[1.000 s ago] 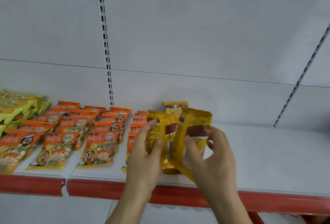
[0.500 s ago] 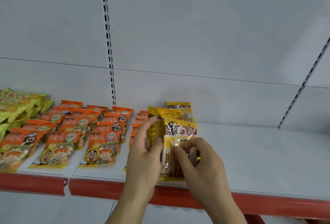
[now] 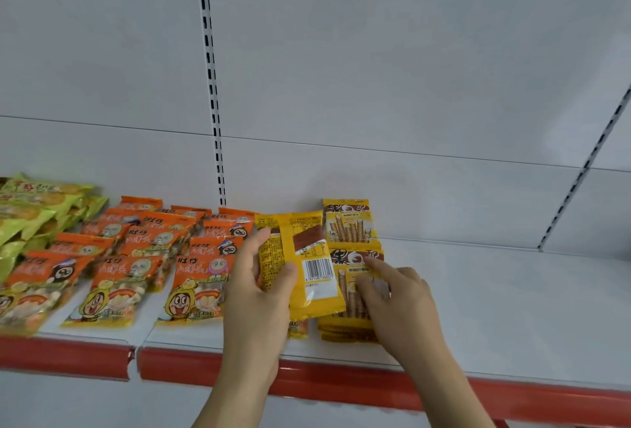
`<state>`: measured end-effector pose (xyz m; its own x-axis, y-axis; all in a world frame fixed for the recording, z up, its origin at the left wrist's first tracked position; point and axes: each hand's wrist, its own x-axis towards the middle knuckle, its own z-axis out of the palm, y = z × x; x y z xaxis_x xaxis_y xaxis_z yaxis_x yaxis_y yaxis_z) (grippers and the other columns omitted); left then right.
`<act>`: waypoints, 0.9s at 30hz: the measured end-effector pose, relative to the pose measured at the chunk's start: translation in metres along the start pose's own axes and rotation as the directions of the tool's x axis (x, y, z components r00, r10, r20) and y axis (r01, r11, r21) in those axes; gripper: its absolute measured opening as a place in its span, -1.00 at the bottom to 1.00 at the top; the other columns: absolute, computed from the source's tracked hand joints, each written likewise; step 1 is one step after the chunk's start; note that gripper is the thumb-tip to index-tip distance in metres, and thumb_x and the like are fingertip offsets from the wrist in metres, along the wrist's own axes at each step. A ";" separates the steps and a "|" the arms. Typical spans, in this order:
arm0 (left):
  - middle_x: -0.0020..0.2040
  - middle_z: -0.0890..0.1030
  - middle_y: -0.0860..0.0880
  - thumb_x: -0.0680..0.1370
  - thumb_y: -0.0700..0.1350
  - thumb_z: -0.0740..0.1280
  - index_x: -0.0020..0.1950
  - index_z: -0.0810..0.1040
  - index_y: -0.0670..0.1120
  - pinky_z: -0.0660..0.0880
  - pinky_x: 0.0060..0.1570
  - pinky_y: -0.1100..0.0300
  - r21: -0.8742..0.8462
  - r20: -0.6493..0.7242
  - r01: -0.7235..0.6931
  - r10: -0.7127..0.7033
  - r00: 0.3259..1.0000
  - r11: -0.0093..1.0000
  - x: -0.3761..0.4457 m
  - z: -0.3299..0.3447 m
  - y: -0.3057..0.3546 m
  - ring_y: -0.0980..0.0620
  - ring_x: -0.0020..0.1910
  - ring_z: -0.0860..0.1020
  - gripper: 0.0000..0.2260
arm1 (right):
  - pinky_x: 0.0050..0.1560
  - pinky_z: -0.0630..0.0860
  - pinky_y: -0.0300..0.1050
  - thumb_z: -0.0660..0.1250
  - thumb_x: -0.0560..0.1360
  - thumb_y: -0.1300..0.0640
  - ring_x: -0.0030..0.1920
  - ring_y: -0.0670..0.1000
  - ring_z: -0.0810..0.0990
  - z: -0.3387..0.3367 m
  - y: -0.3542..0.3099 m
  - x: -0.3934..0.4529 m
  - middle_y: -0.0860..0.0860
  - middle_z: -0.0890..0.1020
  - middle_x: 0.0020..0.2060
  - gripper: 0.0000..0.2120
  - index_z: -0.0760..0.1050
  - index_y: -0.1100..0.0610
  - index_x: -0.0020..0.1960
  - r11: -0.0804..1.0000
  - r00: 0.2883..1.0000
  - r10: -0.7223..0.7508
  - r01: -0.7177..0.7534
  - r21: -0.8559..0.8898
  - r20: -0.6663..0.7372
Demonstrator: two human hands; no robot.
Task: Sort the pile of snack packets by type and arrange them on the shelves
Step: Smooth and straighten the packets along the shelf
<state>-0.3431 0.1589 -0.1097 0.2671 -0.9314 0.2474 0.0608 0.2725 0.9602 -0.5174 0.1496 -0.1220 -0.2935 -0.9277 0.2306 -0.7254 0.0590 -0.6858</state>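
Observation:
My left hand (image 3: pixel 259 287) grips a few yellow wafer-roll packets (image 3: pixel 307 263), held upright with their backs and a barcode facing me, just above the white shelf (image 3: pixel 495 308). To their right a small stack of the same yellow packets (image 3: pixel 348 291) lies face up at the shelf's front. My right hand (image 3: pixel 392 294) rests on that stack with spread fingers touching the top packet. Another yellow packet (image 3: pixel 348 223) lies behind the stack, near the back wall.
Rows of orange snack packets (image 3: pixel 153 257) fill the shelf left of my hands, and green packets (image 3: pixel 30 212) sit at the far left. The shelf has a red front edge (image 3: pixel 341 380). Bare white shelf stretches to the right.
My right hand laid a yellow packet face up on the stack at the front. My left hand kept its packets and shifted slightly left.

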 end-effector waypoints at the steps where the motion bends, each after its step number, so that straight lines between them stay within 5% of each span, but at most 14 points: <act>1: 0.49 0.34 0.28 0.62 -0.16 0.39 0.33 0.44 0.35 0.27 0.39 0.16 0.005 0.006 0.002 -0.002 1.000 1.000 0.000 -0.001 0.000 0.35 0.45 0.24 -0.56 | 0.21 0.37 -0.06 0.30 0.58 -0.12 0.16 0.05 0.39 0.000 0.002 0.001 -0.04 0.43 0.03 -0.65 0.53 -0.15 0.35 1.000 1.000 -0.007 0.007 -0.020 -0.011; 6: 0.53 0.34 0.28 0.63 -0.19 0.37 0.40 0.40 0.34 0.30 0.15 0.44 0.006 0.015 -0.023 0.023 1.000 1.000 -0.001 0.001 -0.001 0.40 0.43 0.28 -0.50 | 0.15 0.38 -0.11 0.27 0.59 -0.14 0.15 -0.01 0.36 -0.003 0.001 0.000 -0.08 0.41 0.05 -0.68 0.56 -0.13 0.30 0.996 0.994 -0.078 0.074 -0.057 -0.078; 10: 0.28 0.53 0.37 0.62 -0.17 0.40 0.40 0.25 0.46 0.47 0.02 0.54 0.120 0.061 -0.198 0.192 0.980 0.973 -0.006 0.007 0.004 0.45 0.22 0.52 -0.38 | -0.09 0.48 -0.27 0.20 0.56 -0.21 0.01 -0.09 0.60 -0.017 -0.016 -0.021 -0.19 0.61 -0.06 -0.71 0.64 -0.13 0.05 0.956 0.960 -0.092 0.159 0.248 -0.263; 14: 0.28 0.56 0.37 0.62 -0.23 0.39 0.38 0.53 0.15 0.56 0.20 0.24 0.275 0.237 -0.567 0.517 0.822 0.776 -0.017 0.028 0.009 0.19 0.29 0.58 -0.60 | -0.10 0.55 -0.35 0.22 0.47 -0.23 -0.06 -0.21 0.67 -0.029 -0.045 -0.043 -0.15 0.73 -0.08 -0.60 0.64 -0.06 0.14 0.759 0.983 -0.180 0.123 0.639 0.025; 16: 0.36 0.49 0.35 0.55 -0.24 0.40 0.41 0.56 0.03 0.47 0.33 0.26 0.243 0.372 -0.675 0.576 0.728 0.696 -0.024 0.038 0.006 0.18 0.41 0.48 -0.57 | -0.10 0.59 -0.27 0.27 0.52 -0.15 -0.07 -0.13 0.70 -0.031 -0.043 -0.040 -0.09 0.74 -0.14 -0.69 0.65 0.01 0.05 0.734 0.992 -0.126 0.098 0.672 -0.008; 18: 0.39 0.52 0.24 0.57 -0.21 0.39 0.42 0.55 -0.01 0.45 0.37 0.23 0.207 0.441 -0.686 0.559 0.702 0.698 -0.024 0.039 0.003 0.19 0.44 0.46 -0.59 | 0.04 0.64 0.02 0.27 0.61 -0.06 -0.05 0.00 0.71 -0.033 -0.034 -0.031 -0.02 0.74 -0.16 -0.76 0.65 0.02 -0.03 0.706 0.999 0.007 0.029 0.708 -0.048; 20: 0.33 0.57 0.17 0.61 -0.13 0.35 0.39 0.54 0.01 0.50 0.30 0.21 0.228 0.413 -0.662 0.545 0.730 0.714 -0.020 0.034 -0.001 0.17 0.38 0.50 -0.66 | 0.10 0.60 0.28 0.23 0.65 -0.02 -0.03 0.11 0.71 -0.036 -0.023 -0.027 0.04 0.74 -0.12 -0.76 0.64 0.01 0.00 0.672 0.996 0.077 -0.016 0.740 -0.049; 22: 0.32 0.54 0.18 0.65 0.00 0.30 0.44 0.47 0.05 0.49 0.26 0.28 0.308 0.355 -0.607 0.504 0.788 0.732 -0.016 0.030 -0.001 0.15 0.36 0.50 -0.66 | 0.06 0.61 0.32 0.23 0.65 -0.01 -0.06 0.13 0.72 -0.040 -0.018 -0.025 0.06 0.74 -0.12 -0.77 0.64 0.02 -0.02 0.673 0.996 0.080 -0.025 0.739 -0.039; 25: 0.28 0.54 0.29 0.64 0.13 0.29 0.52 0.36 0.16 0.49 0.10 0.46 0.316 0.343 -0.442 0.333 0.878 0.840 -0.017 0.033 0.001 0.33 0.30 0.50 -0.56 | -0.02 0.66 0.22 0.28 0.63 0.00 -0.09 0.06 0.73 -0.046 -0.019 -0.024 0.02 0.75 -0.12 -0.81 0.66 -0.01 0.03 0.685 0.999 0.044 -0.011 0.728 -0.026; 27: 0.20 0.57 0.35 0.61 0.10 0.33 0.50 0.37 0.18 0.51 0.04 0.47 0.339 0.292 -0.364 0.271 0.917 0.867 -0.021 0.035 0.002 0.41 0.23 0.52 -0.55 | -0.18 0.68 -0.04 0.33 0.60 0.01 -0.15 -0.09 0.71 -0.043 -0.020 -0.023 -0.07 0.73 -0.10 -0.80 0.58 -0.14 0.21 0.723 0.997 0.038 0.021 0.691 -0.070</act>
<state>-0.3823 0.1706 -0.1087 -0.0193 -0.8508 0.5251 -0.3703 0.4940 0.7867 -0.5233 0.1854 -0.0840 -0.3638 -0.8966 0.2525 -0.1001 -0.2319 -0.9676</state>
